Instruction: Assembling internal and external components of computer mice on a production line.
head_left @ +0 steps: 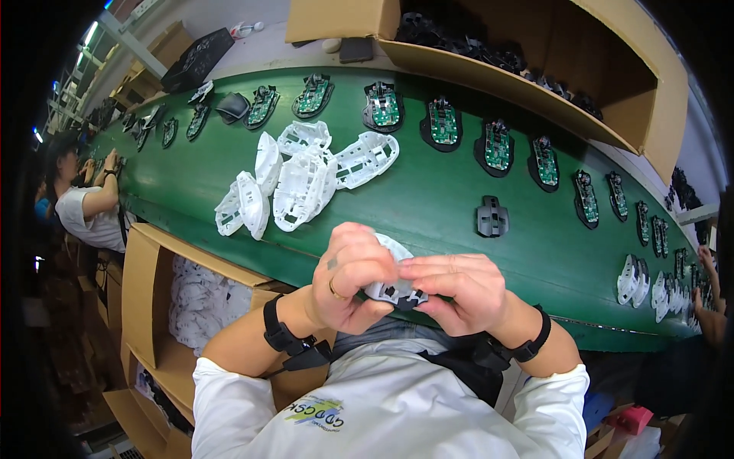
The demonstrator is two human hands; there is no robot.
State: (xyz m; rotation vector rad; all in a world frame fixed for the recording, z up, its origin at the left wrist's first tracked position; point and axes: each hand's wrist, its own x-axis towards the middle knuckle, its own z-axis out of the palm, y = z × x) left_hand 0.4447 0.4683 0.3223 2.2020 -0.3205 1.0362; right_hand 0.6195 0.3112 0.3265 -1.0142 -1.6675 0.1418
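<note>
Left hand: fingers curled, pinching a white shell between thumb and fingers. Right hand: fingers laid together, nearly straight, thumb underneath, pinching the same shell from the other side. Shell is just above the near edge of the green table, in front of the person's chest. Most of it is covered by the hands; upper tip and lower end show. Black part at its lower end, between the thumbs; can't tell how it's fitted. Right fingertips hide the contact point.

Black strap on left wrist, another on the right; the dark units on them are partly hidden.

Beyond the hands, ahead and to the left: pile of white shells, overlapping, exact count unclear. Ahead and to the right: a lone dark grey part. Along the far side, a curved row of black bases with green boards; the ones toward both ends are too small to make out.

Cardboard box at top, cut off by the frame; dark parts inside, shapes lost in shadow. Lower left, open carton with white pieces, partly behind the left forearm. Co-worker far left, hands small and unclear. Far right, another person's arm, mostly lost in the dark rim, near more white shells.
</note>
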